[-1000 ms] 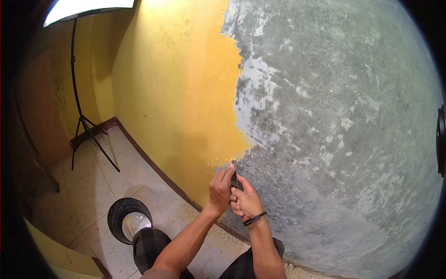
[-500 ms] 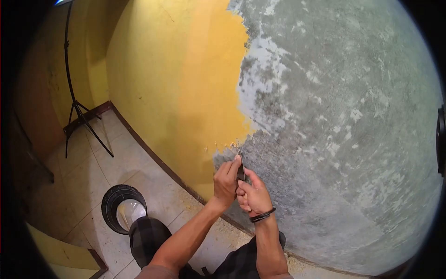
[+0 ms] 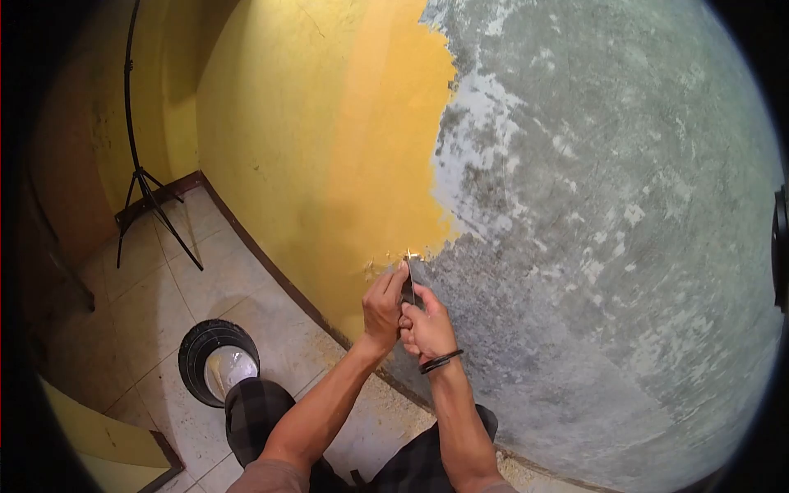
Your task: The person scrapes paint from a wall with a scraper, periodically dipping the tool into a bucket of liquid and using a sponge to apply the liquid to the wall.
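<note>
A scraper with a thin metal blade is held up against the wall, its tip at the lower edge of the yellow paint. My right hand is closed round its lower part, so the handle is mostly hidden. Higher up, my left hand has its fingers pressed on the blade's left side. Small curled paint flakes cling along the ragged edge near the tip. Bare grey plaster with whitish patches spreads to the right of the paint.
A black bucket with something whitish inside stands on the tiled floor by my knee. A black tripod stand is in the far left corner. Paint crumbs litter the floor along the dark skirting.
Both hands and the scraper have shifted a little left along the paint edge. Some flakes there have changed, and the view has moved slightly.
</note>
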The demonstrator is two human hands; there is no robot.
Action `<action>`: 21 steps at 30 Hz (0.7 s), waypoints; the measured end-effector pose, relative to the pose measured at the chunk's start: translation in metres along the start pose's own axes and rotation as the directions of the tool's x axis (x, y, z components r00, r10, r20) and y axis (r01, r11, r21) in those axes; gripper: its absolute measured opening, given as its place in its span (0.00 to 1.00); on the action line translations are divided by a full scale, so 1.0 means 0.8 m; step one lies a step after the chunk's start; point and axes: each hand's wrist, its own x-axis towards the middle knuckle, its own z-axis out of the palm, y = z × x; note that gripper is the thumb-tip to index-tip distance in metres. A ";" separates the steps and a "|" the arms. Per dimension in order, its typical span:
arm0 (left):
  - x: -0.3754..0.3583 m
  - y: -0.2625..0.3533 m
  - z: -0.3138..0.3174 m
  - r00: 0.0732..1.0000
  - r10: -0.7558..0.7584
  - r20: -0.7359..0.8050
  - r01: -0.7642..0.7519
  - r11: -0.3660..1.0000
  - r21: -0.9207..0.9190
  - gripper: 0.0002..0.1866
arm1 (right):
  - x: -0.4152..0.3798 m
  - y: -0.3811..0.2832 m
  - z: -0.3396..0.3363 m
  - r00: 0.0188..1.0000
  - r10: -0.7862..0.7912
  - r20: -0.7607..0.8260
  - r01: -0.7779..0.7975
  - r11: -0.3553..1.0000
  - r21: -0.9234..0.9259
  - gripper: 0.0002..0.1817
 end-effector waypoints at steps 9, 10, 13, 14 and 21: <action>0.008 -0.029 0.003 0.997 0.035 -0.075 -0.031 0.998 0.051 0.19 | 0.033 0.006 0.009 0.997 -0.016 0.071 0.019 0.999 -0.043 0.23; 0.013 -0.031 -0.007 0.996 -0.086 0.000 0.086 0.996 0.018 0.20 | 0.032 0.009 0.012 0.998 -0.011 0.066 0.013 0.999 -0.031 0.23; 0.010 -0.026 -0.010 1.000 -0.025 0.000 0.025 1.000 -0.006 0.20 | 0.033 0.007 0.018 0.997 -0.013 0.082 0.019 0.997 -0.073 0.22; 0.007 -0.019 -0.011 1.000 0.004 0.005 -0.004 1.000 -0.024 0.21 | 0.020 0.011 0.011 0.998 -0.025 0.054 0.029 0.996 -0.084 0.21; -0.001 0.012 0.009 0.995 0.096 0.001 -0.095 0.988 -0.124 0.22 | -0.033 -0.009 -0.013 0.998 -0.002 -0.058 0.002 1.000 -0.001 0.21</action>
